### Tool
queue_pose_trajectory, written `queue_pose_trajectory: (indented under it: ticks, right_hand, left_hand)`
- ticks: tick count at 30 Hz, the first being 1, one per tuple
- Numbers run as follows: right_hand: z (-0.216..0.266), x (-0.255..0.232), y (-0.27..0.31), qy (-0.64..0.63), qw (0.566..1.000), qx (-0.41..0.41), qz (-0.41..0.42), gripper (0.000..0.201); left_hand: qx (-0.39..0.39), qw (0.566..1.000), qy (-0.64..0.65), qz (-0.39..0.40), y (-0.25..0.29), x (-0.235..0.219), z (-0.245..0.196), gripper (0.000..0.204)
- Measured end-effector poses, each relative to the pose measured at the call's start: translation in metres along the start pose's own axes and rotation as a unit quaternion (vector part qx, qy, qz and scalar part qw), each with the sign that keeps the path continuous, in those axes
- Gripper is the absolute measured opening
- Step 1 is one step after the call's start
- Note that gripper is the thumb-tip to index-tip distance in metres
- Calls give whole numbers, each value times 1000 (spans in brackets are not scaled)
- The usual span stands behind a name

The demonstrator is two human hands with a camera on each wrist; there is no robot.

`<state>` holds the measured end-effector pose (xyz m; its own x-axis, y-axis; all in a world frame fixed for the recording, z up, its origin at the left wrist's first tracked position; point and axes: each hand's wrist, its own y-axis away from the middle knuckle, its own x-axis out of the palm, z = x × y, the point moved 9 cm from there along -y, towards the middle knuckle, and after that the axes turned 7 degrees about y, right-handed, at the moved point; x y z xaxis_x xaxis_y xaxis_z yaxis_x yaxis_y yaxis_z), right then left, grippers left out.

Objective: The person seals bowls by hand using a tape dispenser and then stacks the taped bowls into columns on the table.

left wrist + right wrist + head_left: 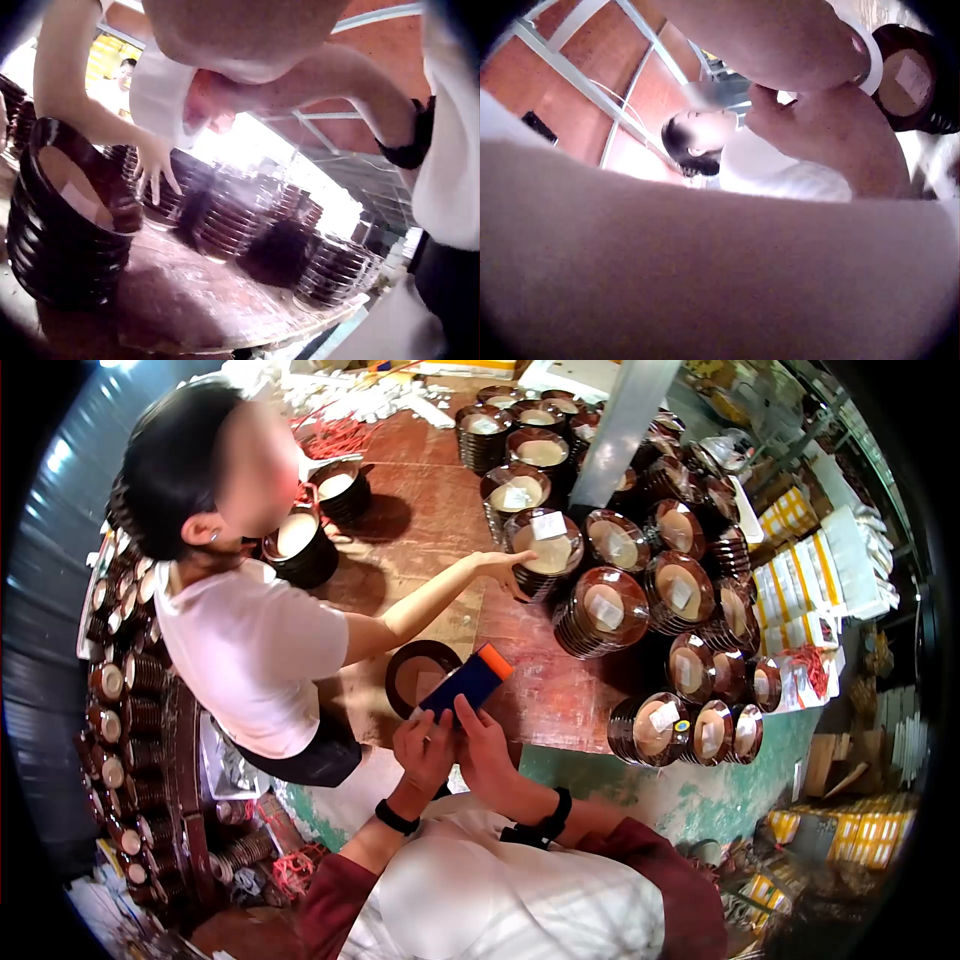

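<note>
Both my hands come together over the near edge of the table. My left hand [424, 748] and my right hand [482, 752] hold a dark blue, flat-sided object [462, 688] with an orange end between them. Its exact kind cannot be told. Just behind it is a stack of brown bowls [404, 672] with tan insides. In the left wrist view that stack [64, 225] stands at the left. Across the table, another person's hand [500, 568] reaches to a wrapped bowl stack [548, 548] with a white label.
The reddish wooden table [515, 705] carries many wrapped bowl stacks [605, 610] at the right. A metal post [618, 435] rises among them. The other person [250, 620] stands at the left. Red string [335, 435] lies at the back, and white-and-yellow bundles [800, 580] are piled far right.
</note>
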<state>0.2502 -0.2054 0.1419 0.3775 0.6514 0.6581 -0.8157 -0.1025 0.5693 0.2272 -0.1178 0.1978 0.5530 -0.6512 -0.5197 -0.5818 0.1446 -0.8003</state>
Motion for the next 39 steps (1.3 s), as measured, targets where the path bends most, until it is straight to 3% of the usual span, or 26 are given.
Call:
queue_pose_trajectory:
  ticks: [2, 6, 7, 10, 12, 14, 16, 19, 22, 25, 29, 32, 35, 38, 39]
  right_hand:
    - [5, -28, -10, 16, 999, -26, -19, 24]
    - [52, -47, -2, 107, 984, -110, 90, 31]
    - [67, -58, 6, 244, 953, -156, 87, 42]
    - [82, -71, 30, 343, 918, -162, 117, 54]
    - [83, -73, 42, 370, 911, -134, 126, 61]
    - [76, -79, 51, 391, 905, -95, 137, 62]
    - [71, -80, 60, 443, 877, -106, 150, 57]
    - [64, -72, 75, 530, 820, -83, 197, 48]
    - [62, -62, 88, 526, 814, -109, 220, 49]
    - [76, -34, 104, 573, 758, -201, 240, 51]
    - [80, -28, 111, 577, 752, -203, 246, 48]
    - [90, 5, 121, 607, 714, -228, 265, 47]
    - [92, 13, 123, 611, 713, -233, 253, 46]
    - [91, 9, 121, 621, 708, -227, 250, 47]
    - [90, 7, 120, 624, 705, -226, 248, 47]
  left_hand:
    - [26, 999, 19, 9, -3, 7, -20, 40]
    - [41, 957, 181, 223, -10, 6, -39, 38]
    - [4, 947, 238, 216, -7, 2, -29, 42]
    - [-201, 894, 324, 234, -7, 2, 17, 25]
    - [-382, 783, 388, 301, -10, 11, 32, 17]
    - [-454, 697, 510, 218, -13, 18, 37, 15]
    - [-417, 709, 516, 238, -31, 23, 34, 16]
    - [-427, 668, 568, 223, -59, 23, 23, 18]
    - [-376, 673, 574, 276, -85, 6, 7, 19]
    - [-361, 674, 556, 327, -84, -15, 0, 18]
    - [-240, 749, 529, 318, -103, -45, -6, 20]
    - [-235, 747, 548, 294, -110, -50, -7, 19]
    - [-259, 724, 554, 319, -104, -45, -5, 20]
    - [-171, 775, 526, 306, -111, -54, -6, 18]
    - [-188, 755, 538, 324, -109, -53, -6, 18]
